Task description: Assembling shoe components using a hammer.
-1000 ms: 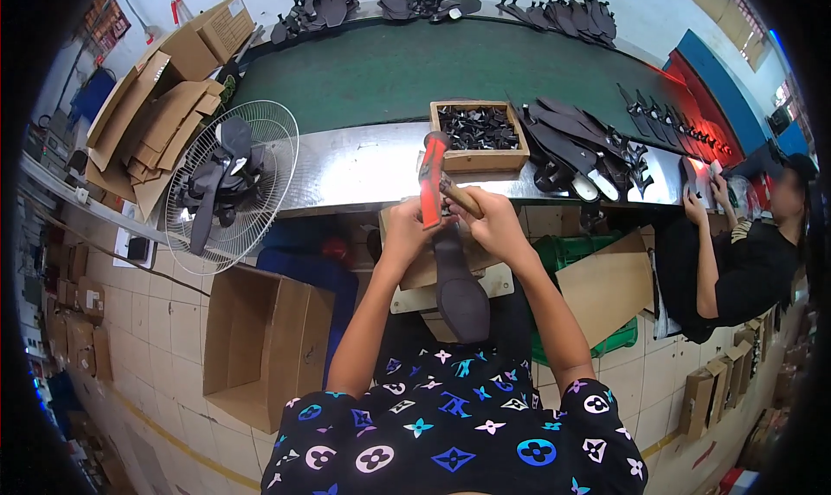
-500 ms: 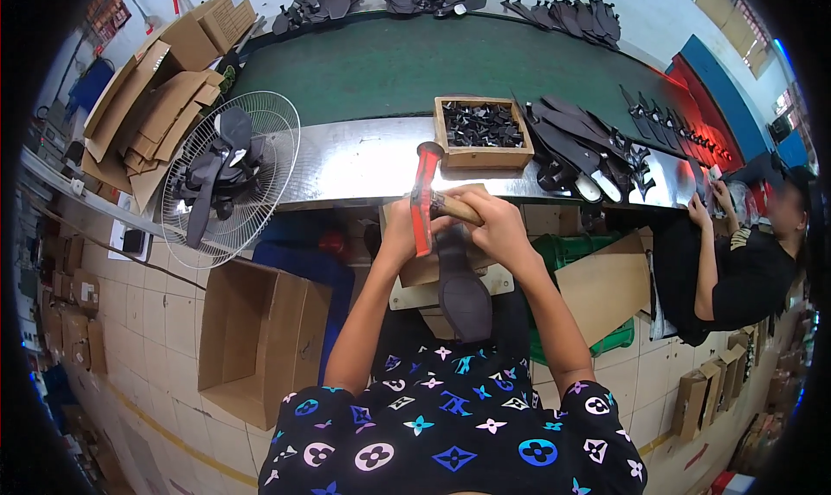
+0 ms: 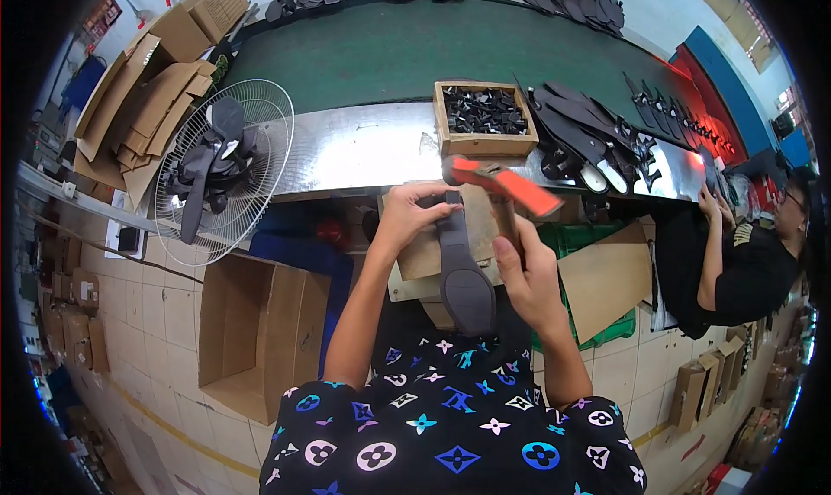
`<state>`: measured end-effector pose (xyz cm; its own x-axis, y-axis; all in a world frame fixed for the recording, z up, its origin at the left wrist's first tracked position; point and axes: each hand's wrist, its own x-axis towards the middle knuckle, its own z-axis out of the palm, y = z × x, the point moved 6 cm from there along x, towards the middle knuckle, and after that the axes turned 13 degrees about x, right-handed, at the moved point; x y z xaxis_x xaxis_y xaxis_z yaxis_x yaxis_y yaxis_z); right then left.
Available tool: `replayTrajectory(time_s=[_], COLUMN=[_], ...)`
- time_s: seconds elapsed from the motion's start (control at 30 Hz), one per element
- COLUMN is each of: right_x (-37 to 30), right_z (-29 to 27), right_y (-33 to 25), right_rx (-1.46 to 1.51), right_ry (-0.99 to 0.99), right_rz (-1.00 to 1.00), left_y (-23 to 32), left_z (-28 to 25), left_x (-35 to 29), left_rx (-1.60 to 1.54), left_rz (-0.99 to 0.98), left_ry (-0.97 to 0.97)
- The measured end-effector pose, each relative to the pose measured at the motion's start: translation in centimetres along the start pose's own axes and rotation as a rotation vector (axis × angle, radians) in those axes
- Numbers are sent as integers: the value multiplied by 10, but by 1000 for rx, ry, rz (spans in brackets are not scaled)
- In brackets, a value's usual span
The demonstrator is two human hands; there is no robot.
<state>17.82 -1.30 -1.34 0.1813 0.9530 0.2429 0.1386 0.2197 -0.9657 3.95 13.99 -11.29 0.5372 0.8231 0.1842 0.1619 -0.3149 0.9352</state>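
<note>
Change over the last second: hands have split. Both were bunched at the far end of the dark sole (image 3: 467, 287), hammer head over the left hand (image 3: 414, 218); now the right hand (image 3: 535, 274) is off to the right and the red-headed hammer (image 3: 519, 188) has swung with it, head now lying out to the right, clear of the sole.

Left grip: thumb and fingers pinched down on the sole's narrow far end. Can't tell whether a small part is trapped under the fingertips. Right grip: wrapped round the wooden handle, no gap that I can see.

Sole is between the hands, narrow end far, over the tan block (image 3: 420, 253), broad end near, just off the patterned shirt (image 3: 433, 408). Hammer not touching it.

For the work in hand: far end is less covered now, left hand alone steadies the sole, tool looks free to move. My read is a gap between contacts; can't judge if the joint at that end is done.

Around: wooden box (image 3: 489, 145) of small black parts (image 3: 485, 110) on the bench (image 3: 346, 149), just beyond the hammer; pile of dark soles (image 3: 576, 118) right of it; wire basket (image 3: 292, 131) with more soles at left; co-worker (image 3: 749, 261) far right, well apart
</note>
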Motion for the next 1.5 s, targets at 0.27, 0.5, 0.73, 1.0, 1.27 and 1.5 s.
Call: replayTrajectory(time_s=[0.27, 0.5, 0.73, 1.0, 1.27, 1.5], right_x=[2, -17, 5, -17, 21, 23], right_z=[-1, -12, 4, -4, -26, -2], right_y=[-26, -56, -68, 11, -9, 29], right_rx=[-293, -174, -509, -358, -440, -807], right_ry=[-53, 24, -50, -48, -43, -398], right_rz=[-21, -397, -415, -57, -277, -384], left_y=[2, 18, 6, 11, 75, 137], left_z=[-1, 7, -3, 7, 7, 27], left_x=[0, -12, -17, -21, -55, -101], left_rx=[120, 752, 831, 809, 310, -176], left_rz=[39, 155, 93, 60, 297, -15], left_ry=[10, 82, 76, -43, -114, -425])
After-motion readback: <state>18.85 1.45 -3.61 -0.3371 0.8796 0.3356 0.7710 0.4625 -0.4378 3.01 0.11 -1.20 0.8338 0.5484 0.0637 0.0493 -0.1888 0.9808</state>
